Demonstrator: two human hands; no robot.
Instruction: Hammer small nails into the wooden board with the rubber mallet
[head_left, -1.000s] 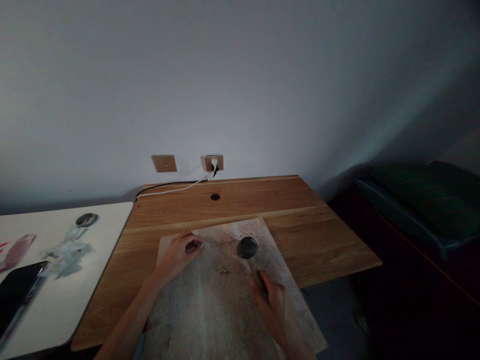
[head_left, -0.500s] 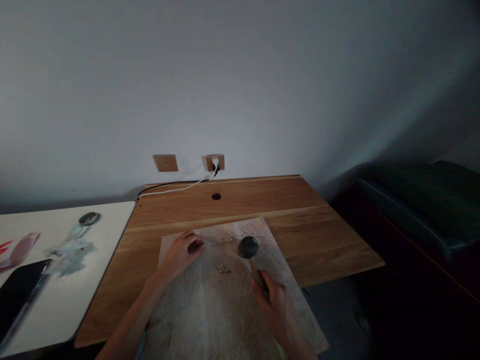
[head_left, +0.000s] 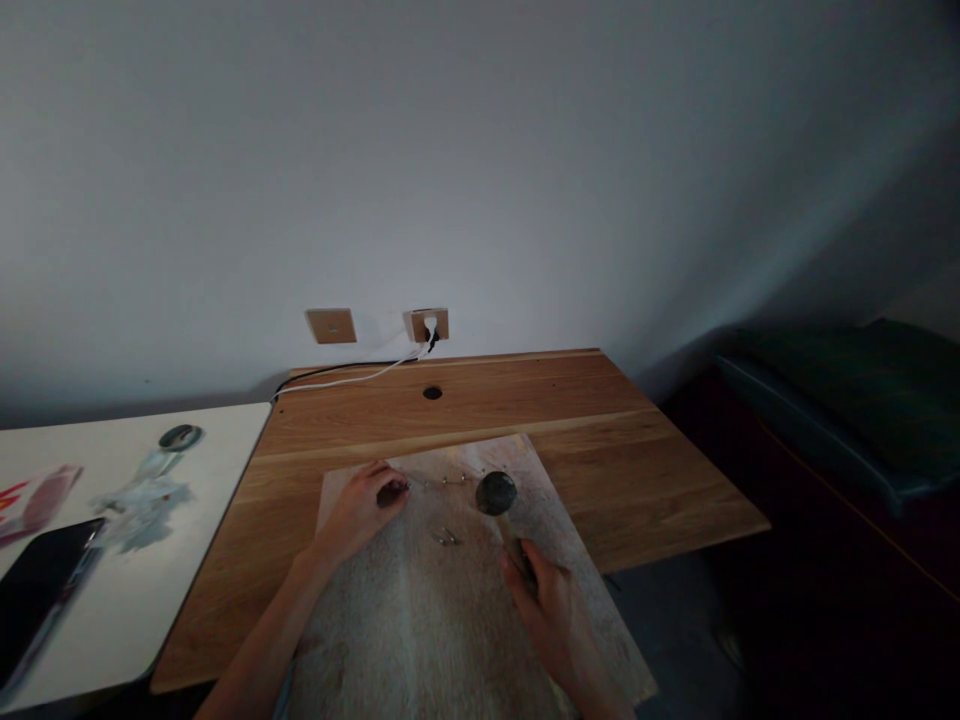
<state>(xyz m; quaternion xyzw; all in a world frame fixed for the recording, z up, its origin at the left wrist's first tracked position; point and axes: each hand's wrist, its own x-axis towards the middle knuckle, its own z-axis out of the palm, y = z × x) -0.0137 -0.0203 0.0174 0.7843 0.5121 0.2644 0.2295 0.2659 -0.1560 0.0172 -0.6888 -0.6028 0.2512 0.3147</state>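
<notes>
Wood-handled hammer [head_left: 496,494] gripped in the right hand [head_left: 553,612], head over the board [head_left: 442,630]; left hand [head_left: 360,512], near its far-left corner, apparently pinching a tiny metal piece [head_left: 407,486]: one stray swing could bruise it!

One mallet [head_left: 496,494], at least four nails [head_left: 450,537]

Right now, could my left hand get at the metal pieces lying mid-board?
Probably yes: the metal pieces lie uncovered on the board near your left hand, with the round-headed tool to their right. That hand seems pinched on something small, perhaps to release first.
</notes>
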